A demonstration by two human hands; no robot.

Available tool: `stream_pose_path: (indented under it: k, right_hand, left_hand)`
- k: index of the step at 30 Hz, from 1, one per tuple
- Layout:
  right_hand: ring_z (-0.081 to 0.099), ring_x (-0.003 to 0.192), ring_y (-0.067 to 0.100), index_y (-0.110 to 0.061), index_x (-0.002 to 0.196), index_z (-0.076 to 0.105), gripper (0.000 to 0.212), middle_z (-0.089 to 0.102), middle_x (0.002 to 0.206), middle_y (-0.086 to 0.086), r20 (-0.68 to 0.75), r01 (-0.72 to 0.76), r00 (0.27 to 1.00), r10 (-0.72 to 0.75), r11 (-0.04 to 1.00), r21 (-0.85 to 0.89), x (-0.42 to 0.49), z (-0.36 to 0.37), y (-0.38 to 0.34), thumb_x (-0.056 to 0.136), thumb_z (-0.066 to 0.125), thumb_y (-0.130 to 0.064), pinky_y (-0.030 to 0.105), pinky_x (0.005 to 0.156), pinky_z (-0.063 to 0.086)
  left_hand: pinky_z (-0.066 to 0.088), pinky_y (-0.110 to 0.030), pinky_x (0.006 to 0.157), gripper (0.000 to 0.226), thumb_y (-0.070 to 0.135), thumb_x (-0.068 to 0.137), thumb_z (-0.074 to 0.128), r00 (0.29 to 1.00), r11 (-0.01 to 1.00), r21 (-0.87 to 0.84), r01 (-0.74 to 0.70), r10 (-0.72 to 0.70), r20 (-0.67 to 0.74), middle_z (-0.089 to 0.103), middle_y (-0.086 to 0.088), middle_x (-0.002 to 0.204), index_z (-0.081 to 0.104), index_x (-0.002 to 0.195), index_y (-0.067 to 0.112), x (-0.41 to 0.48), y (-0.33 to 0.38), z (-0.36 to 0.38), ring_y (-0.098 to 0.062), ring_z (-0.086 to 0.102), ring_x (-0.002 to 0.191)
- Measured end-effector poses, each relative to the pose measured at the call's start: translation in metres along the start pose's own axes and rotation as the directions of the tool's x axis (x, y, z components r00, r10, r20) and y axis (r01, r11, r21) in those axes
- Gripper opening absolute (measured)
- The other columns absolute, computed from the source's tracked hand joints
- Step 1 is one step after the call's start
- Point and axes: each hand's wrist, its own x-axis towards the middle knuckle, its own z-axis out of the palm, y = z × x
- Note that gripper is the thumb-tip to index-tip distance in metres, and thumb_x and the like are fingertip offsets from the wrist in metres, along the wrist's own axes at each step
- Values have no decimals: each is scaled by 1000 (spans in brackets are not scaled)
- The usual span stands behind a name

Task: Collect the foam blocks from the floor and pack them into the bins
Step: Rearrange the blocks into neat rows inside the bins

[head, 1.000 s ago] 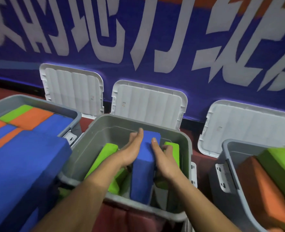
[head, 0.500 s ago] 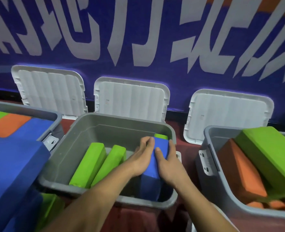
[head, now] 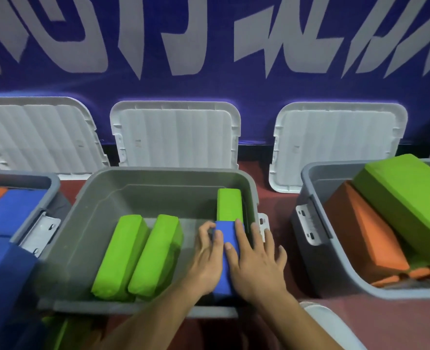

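Note:
A blue foam block [head: 227, 230] stands on edge in the right part of the middle grey bin [head: 158, 173]. My left hand [head: 205, 258] lies against its left side with bent fingers over the top edge. My right hand [head: 255, 263] presses flat on its top, fingers straight and spread toward the bin's right rim. Two green blocks [head: 119, 256] [head: 156, 253] lie side by side in the bin's left half. A third green block [head: 229, 204] stands behind the blue one.
The left bin [head: 19, 178] is packed with blue and orange blocks. In the right bin [head: 335, 263] are an orange block [head: 365, 236] and a big green block [head: 405, 198]. Three white lids [head: 176, 137] lean on the blue wall. The floor is red.
The blue block has gone from raised and tilted to low in the bin's right side. My right hand has flattened on top. The view has shifted to the right.

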Motion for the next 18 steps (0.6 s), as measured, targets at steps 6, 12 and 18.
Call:
stream_pose_path:
  k: [6, 12, 18]
  right_hand:
    - [-8, 157, 17, -44, 160, -6, 63, 11, 170, -12, 13, 11, 1000, -12, 996, 85, 1, -4, 6, 103, 14, -62, 57, 120, -8]
    - [7, 153, -2, -42, 161, 12, 56, 19, 167, -18, -57, 61, 997, -47, 959, 277, -8, -5, 8, 106, 21, -51, 49, 121, -7]
    - [20, 152, 2, -39, 158, 27, 50, 27, 165, -15, -118, 127, 989, -84, 895, 428, -16, -16, 3, 109, 33, -41, 34, 124, 19]
  left_hand:
    - [28, -30, 116, 64, 58, 98, 14, 998, 996, 85, 20, -25, 49, 24, 6, 163, 12, 158, 36, 0, 12, 2, -18, 34, 146]
    - [20, -33, 121, 57, 56, 102, 12, 994, 986, 169, 2, -20, 105, 19, 5, 166, 6, 157, 45, -10, 28, 1, -18, 18, 153]
    - [17, -39, 124, 78, 71, 82, 4, 993, 990, 143, -22, 4, 122, 14, 8, 168, 1, 156, 50, -19, 36, -6, -17, 11, 155]
